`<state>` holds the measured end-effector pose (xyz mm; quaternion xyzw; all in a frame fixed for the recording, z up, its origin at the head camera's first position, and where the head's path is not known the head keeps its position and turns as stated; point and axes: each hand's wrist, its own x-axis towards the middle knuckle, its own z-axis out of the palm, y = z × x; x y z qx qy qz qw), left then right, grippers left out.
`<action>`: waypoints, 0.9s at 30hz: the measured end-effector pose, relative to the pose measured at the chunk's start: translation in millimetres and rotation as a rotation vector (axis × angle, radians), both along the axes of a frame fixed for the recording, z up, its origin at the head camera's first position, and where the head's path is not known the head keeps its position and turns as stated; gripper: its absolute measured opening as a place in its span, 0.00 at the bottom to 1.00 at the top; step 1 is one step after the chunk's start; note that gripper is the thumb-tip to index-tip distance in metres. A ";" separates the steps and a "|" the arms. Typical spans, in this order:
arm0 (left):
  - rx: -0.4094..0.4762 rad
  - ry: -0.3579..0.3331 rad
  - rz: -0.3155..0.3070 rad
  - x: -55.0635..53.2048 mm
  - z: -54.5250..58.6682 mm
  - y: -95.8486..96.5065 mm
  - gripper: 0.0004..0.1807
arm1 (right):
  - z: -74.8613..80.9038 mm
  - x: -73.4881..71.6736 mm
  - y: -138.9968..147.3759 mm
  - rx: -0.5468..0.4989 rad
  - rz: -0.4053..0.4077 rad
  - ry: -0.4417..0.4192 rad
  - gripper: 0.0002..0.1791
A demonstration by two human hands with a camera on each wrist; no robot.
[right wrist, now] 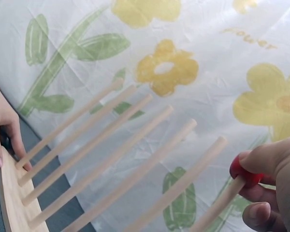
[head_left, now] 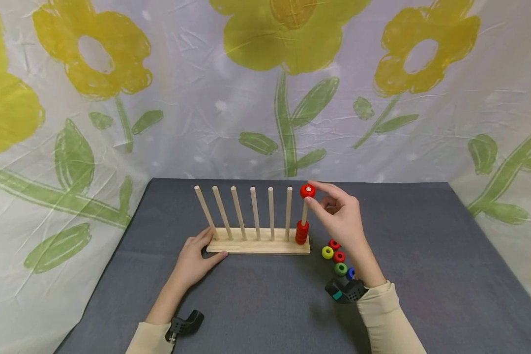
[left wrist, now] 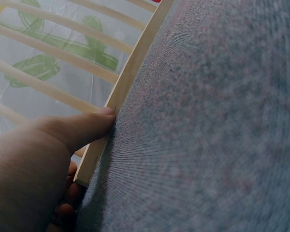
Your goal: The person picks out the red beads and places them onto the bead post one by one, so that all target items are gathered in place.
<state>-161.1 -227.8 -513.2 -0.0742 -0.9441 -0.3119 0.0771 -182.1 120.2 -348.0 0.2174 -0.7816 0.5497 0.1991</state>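
A wooden rack stands on the table, its long base [head_left: 256, 247] bearing a row of upright pegs. My left hand [head_left: 192, 258] grips the base's left end, thumb along the front edge in the left wrist view. At the rightmost peg [head_left: 304, 214], my right hand [head_left: 342, 216] pinches a red bead [right wrist: 238, 169] between thumb and fingers. The bead is round the top of that peg, whose tip shows in its hole. Lower on the same peg, several red beads [head_left: 301, 232] are stacked against the base. The other pegs [head_left: 253, 211] are bare.
Loose beads lie right of the rack, under my right forearm: a yellow bead [head_left: 327, 252], two red beads [head_left: 339, 256], a green bead [head_left: 340, 269] and a partly hidden blue bead [head_left: 351, 273]. A flowered cloth [head_left: 194, 123] hangs behind the dark table [head_left: 256, 305].
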 end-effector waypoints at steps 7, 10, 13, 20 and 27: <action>0.003 0.004 0.005 0.5 -1.1 -0.5 0.44 | 0.9 0.7 -0.1 0.006 0.001 -0.006 0.19; 0.004 -0.003 0.007 0.0 -1.8 -0.8 0.44 | 1.2 1.0 0.0 -0.002 0.004 -0.008 0.19; 0.004 -0.001 0.005 -0.5 -2.0 -1.0 0.44 | 1.4 0.9 0.2 -0.005 0.004 -0.004 0.19; -0.002 0.009 0.007 0.0 -0.9 -0.4 0.44 | 2.7 2.3 0.5 -0.011 0.009 -0.005 0.19; 0.002 0.006 0.008 -0.4 -0.4 -0.7 0.44 | -6.5 -4.0 3.1 -0.020 0.013 -0.003 0.18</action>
